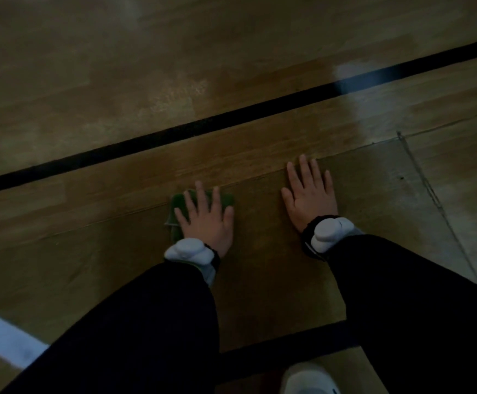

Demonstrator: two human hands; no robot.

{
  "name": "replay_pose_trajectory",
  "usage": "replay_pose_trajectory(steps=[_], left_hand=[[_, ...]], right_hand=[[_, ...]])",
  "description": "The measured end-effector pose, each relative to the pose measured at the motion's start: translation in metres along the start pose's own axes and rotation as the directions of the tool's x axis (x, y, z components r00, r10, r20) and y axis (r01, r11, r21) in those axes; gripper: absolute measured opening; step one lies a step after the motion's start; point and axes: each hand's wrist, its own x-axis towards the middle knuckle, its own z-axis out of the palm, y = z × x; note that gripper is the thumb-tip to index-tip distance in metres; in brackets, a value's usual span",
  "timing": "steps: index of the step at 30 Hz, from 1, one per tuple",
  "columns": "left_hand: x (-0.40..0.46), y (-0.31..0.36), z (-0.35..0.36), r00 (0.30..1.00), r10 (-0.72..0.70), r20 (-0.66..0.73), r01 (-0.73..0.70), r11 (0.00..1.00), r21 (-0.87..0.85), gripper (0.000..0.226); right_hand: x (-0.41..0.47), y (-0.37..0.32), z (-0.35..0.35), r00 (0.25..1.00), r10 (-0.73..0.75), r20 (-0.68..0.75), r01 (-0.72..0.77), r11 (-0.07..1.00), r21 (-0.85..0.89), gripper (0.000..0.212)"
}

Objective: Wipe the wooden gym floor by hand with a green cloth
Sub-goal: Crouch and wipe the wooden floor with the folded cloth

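A person is pressing a green cloth (176,207) flat under the left hand (207,216), its grip released, while the right hand (311,194), also released, is bracing on the wooden gym floor (260,155), seemingly mid-wipe, with most boards apparently left

1. The left hand (207,216) lies palm down with straight, spread fingers, pressing flat on the folded green cloth (179,204).
2. The right hand (310,194) rests flat and spread, well to the right of that cloth.
3. Both arms wear dark sleeves; each wrist carries what seems, in the dim light, a white strapped device.
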Motion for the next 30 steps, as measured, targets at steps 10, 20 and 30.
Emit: replay_pose_trajectory(steps=[10,20,30], left_hand=[[-0.029,0.042,0.028,0.928,0.361,0.097,-0.372,0.918,0.138,0.053],[-0.005,-0.079,-0.012,0.990,-0.138,-0.032,0.136,0.989,-0.059,0.056],[-0.028,-0.043,-0.002,0.997,0.041,0.064,-0.041,0.999,0.000,0.056]], right_hand=[[0.000,0.000,-0.006,1.000,-0.013,-0.001,0.013,1.000,0.019,0.061],[0.006,-0.006,-0.026,1.000,0.010,-0.003,-0.010,0.999,-0.042,0.055],[0.005,-0.016,-0.027,0.998,0.056,0.016,-0.056,0.998,-0.016,0.056]])
